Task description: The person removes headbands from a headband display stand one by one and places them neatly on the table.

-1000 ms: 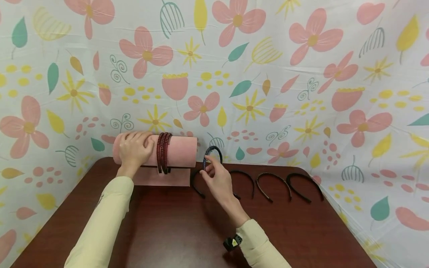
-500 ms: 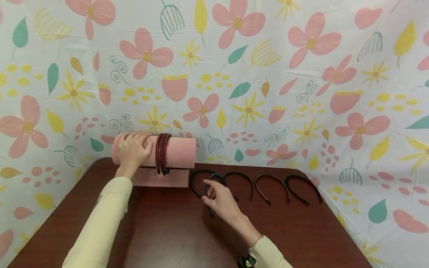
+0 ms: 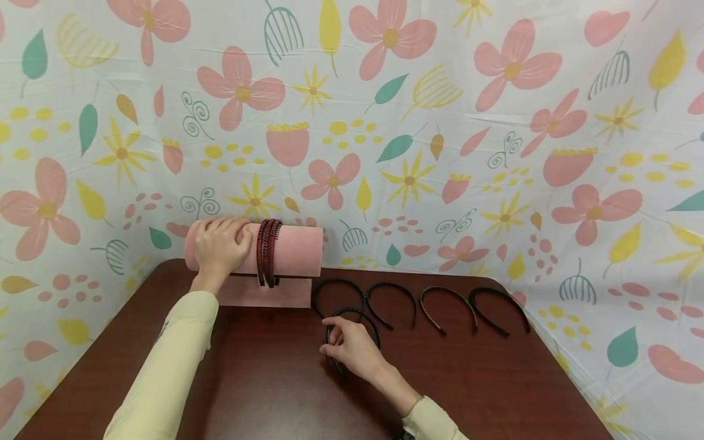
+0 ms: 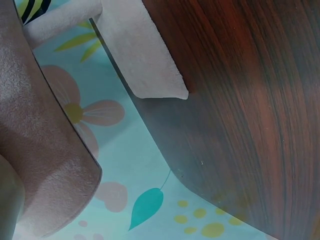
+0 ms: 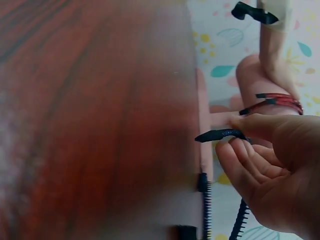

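A pink plush headband holder (image 3: 299, 250) lies crosswise at the back left of the table, on its flat pink base (image 3: 264, 294). My left hand (image 3: 220, 247) grips its left end from above, fingers over the roll. Dark red toothed headbands (image 3: 267, 250) hang around the roll just right of that hand. In the head view my right hand (image 3: 354, 348) pinches a dark headband (image 3: 377, 333) by one side, low over the table. The right wrist view shows that headband's tip (image 5: 215, 135) between thumb and fingers of the right hand (image 5: 280, 170).
Behind and right of my right hand lies a row of headbands: a dark one (image 3: 338, 281) near the base, a black one (image 3: 392, 285), a thin beaded one (image 3: 447, 288) and another black one (image 3: 495, 289). A flower-patterned cloth (image 3: 418, 214) stands behind the table (image 3: 264, 379).
My right hand has brought the dark headband down from beside the roll's right end, toward me, to table height in front of the row. The left hand has stayed on the holder.
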`<state>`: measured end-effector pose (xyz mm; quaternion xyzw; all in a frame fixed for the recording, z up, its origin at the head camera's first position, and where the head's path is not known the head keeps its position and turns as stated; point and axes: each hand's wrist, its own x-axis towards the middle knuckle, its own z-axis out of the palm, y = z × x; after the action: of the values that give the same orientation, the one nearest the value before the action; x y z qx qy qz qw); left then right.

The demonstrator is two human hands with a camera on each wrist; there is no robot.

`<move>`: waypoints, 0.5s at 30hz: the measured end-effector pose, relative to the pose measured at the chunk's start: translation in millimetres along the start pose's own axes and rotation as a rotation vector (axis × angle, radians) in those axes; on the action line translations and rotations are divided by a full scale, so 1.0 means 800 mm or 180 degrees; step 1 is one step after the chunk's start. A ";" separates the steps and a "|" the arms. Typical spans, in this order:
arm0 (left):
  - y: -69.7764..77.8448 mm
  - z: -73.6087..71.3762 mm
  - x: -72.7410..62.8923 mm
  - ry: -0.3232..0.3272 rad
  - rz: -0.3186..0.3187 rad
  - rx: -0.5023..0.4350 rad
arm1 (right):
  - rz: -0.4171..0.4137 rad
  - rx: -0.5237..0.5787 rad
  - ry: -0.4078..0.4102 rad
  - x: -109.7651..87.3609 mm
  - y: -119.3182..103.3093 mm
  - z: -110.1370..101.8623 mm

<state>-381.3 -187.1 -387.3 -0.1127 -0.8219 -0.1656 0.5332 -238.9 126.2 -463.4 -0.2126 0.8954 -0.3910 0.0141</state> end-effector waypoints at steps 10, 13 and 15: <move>-0.002 0.001 -0.001 -0.0076 -0.0063 -0.0020 | 0.0148 -0.0051 -0.0326 0.004 0.006 0.013; -0.001 0.002 0.000 -0.0070 -0.0060 -0.0029 | 0.0173 -0.0071 -0.0401 0.005 0.006 0.014; -0.002 0.002 0.000 -0.0066 -0.0062 -0.0029 | 0.0201 -0.0082 -0.0440 0.007 0.007 0.015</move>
<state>-383.2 -187.5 -388.5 -0.1089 -0.8277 -0.1733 0.5225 -243.5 119.3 -474.9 -0.2109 0.9035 -0.3632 0.0854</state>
